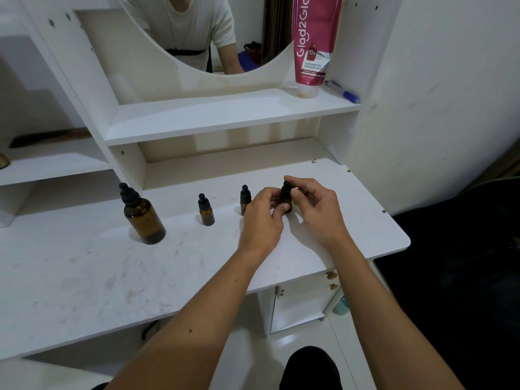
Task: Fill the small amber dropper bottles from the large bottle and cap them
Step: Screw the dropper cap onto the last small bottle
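Observation:
The large amber bottle point(142, 215) with a black dropper cap stands at the left of the white tabletop point(112, 277). Right of it stands a capped small amber bottle point(206, 211). A second small capped bottle point(244, 197) stands partly hidden behind my left hand point(263, 218). My left hand grips the body of a third small amber bottle point(286, 199) just above the tabletop. My right hand point(316, 209) pinches that bottle's black dropper cap from the right.
A pink lotion tube point(313, 43) and a blue pen point(344, 92) sit on the upper shelf point(225, 116) under a round mirror. A white wall lies to the right. The tabletop's rounded right corner point(405, 243) is near my right wrist.

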Tool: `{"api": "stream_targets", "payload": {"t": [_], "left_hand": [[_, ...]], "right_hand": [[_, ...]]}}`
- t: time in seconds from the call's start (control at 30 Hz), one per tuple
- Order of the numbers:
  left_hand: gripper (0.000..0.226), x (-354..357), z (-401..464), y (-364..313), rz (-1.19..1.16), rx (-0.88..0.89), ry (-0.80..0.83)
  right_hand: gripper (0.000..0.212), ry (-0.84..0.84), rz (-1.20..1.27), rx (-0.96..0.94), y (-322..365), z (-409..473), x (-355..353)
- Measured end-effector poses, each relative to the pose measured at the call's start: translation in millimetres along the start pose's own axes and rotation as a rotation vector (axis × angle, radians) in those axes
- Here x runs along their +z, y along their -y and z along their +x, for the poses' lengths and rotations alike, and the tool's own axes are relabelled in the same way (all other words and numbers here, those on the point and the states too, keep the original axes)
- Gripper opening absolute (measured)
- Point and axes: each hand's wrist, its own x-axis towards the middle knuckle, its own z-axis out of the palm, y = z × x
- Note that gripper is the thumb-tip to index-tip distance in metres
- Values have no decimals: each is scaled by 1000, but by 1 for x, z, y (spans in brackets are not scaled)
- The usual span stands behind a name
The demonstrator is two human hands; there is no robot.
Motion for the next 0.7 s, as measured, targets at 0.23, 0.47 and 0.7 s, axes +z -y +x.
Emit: {"api": "stream_targets", "payload": {"t": [0.23, 0.47, 0.7], "left_hand": [[20, 0, 0, -1, 2, -3, -7], [20, 0, -1, -1, -1, 16, 1], [20, 0, 0, 0, 18, 19, -2]], "right_hand": [[25, -19, -1, 22, -2, 0, 1], [30, 23, -103, -45, -3, 2, 0], [24, -15, -129, -19, -3, 1, 3]]}}
